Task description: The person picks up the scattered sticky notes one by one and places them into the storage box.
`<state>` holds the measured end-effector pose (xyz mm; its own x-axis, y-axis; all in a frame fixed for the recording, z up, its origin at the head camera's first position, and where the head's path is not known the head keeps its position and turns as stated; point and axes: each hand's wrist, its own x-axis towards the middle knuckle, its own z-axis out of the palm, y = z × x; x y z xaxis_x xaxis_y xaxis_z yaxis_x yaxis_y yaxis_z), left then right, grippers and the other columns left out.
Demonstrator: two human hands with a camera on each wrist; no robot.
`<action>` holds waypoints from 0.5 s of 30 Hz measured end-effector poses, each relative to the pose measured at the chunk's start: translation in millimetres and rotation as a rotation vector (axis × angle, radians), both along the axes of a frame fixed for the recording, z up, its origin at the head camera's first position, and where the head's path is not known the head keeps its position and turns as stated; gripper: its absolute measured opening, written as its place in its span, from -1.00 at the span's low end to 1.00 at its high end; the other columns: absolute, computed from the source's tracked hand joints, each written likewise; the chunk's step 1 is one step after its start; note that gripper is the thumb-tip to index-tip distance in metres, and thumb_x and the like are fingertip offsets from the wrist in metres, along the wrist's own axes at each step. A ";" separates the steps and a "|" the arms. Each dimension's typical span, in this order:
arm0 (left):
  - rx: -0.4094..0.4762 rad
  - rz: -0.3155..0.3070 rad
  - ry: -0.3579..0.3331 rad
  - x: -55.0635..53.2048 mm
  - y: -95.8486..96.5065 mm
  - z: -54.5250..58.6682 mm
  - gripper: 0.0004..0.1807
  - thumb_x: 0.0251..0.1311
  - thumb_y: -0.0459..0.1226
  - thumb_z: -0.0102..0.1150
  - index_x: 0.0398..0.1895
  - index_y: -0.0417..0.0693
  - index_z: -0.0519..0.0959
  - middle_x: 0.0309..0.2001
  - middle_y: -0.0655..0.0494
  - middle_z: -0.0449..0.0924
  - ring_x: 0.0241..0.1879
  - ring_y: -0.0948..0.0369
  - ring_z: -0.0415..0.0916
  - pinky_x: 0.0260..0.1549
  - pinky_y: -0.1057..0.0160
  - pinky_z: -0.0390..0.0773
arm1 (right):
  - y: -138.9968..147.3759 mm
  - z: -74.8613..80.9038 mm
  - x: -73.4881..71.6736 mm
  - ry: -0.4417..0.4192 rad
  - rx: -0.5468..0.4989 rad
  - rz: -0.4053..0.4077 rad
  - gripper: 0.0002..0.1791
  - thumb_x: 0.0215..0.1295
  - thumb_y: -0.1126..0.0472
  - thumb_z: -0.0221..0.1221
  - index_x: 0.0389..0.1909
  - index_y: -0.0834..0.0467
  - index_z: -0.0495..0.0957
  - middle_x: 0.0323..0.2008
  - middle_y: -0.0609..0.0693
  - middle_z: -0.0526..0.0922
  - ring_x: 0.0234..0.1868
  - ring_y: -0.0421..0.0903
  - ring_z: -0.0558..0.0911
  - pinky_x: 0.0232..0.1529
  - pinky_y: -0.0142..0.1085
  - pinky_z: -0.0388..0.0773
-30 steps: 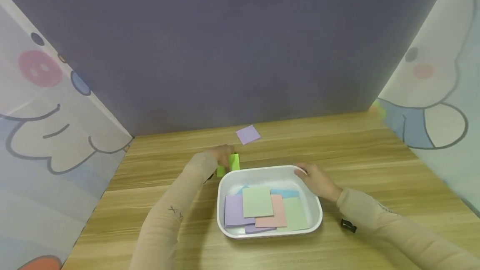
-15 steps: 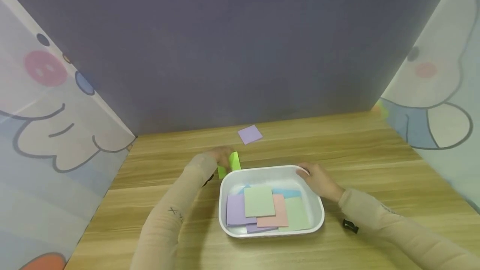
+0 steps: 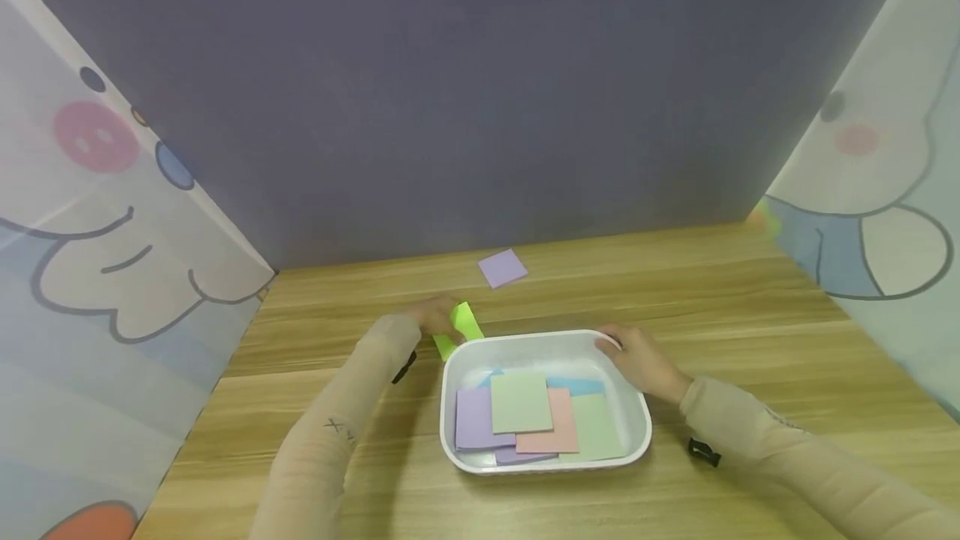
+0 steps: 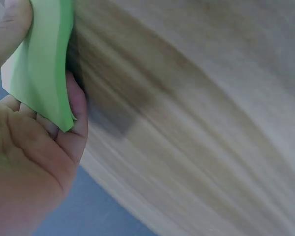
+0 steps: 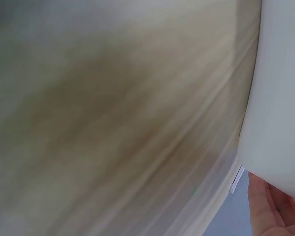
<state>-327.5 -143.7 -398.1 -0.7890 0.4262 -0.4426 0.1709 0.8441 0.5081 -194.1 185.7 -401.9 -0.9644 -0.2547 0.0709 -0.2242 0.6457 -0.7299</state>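
Just beyond the left rim of a white plastic bin (image 3: 536, 339), my left hand (image 3: 435, 317) grips a bright green sticky note pad (image 3: 467, 322). In the left wrist view the pad (image 4: 45, 61) is bent into a curve between thumb and fingers. At the bin's far right corner my right hand (image 3: 643, 365) holds the rim, thumb on the inner side. The right wrist view has that hand's fingers (image 5: 261, 206) under the outer wall. Purple (image 3: 480, 419), pale green (image 3: 521, 402), pink (image 3: 558, 432) and blue (image 3: 585, 386) note pads lie overlapping in the bin.
A single purple note pad (image 3: 503, 268) lies farther back on the wooden table (image 3: 712, 290), close to the dark grey panel (image 3: 480, 107). Cartoon-printed sheets (image 3: 97, 257) stand on both sides. A black strap clip (image 3: 703, 452) hangs under the right sleeve.
The green pad has turned and become slanted in my left hand, which has shifted slightly left. My right hand keeps its place on the rim. The whole head view has drifted a little.
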 end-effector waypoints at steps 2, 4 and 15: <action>0.019 0.021 -0.001 2.6 -1.2 0.3 -0.27 -0.10 -0.20 0.38 0.18 -0.24 0.33 0.09 -0.11 0.43 0.10 -0.03 0.36 0.18 -0.01 0.31 | 0.2 0.0 0.4 0.002 -0.002 0.000 -0.62 0.36 0.24 -0.04 0.04 0.46 0.40 -0.20 0.29 0.61 -0.41 -0.16 0.62 -0.46 -0.44 0.59; 0.028 0.044 0.003 5.3 -2.7 0.2 -0.17 -0.07 -0.20 0.37 0.28 -0.26 0.22 0.23 -0.16 0.30 0.23 -0.08 0.22 0.26 -0.07 0.19 | 0.2 0.1 0.5 0.008 0.006 -0.002 -0.62 0.36 0.25 -0.03 0.04 0.45 0.40 -0.19 0.29 0.60 -0.39 -0.15 0.62 -0.44 -0.44 0.59; 0.042 0.026 0.033 9.8 -7.2 2.4 -0.33 0.20 -0.27 0.06 0.35 -0.26 0.10 0.29 -0.21 0.21 0.27 -0.12 0.17 0.27 -0.13 0.13 | 1.1 0.1 1.6 0.005 0.004 -0.002 -0.63 0.36 0.24 -0.04 0.03 0.44 0.41 -0.22 0.27 0.62 -0.43 -0.17 0.61 -0.48 -0.45 0.58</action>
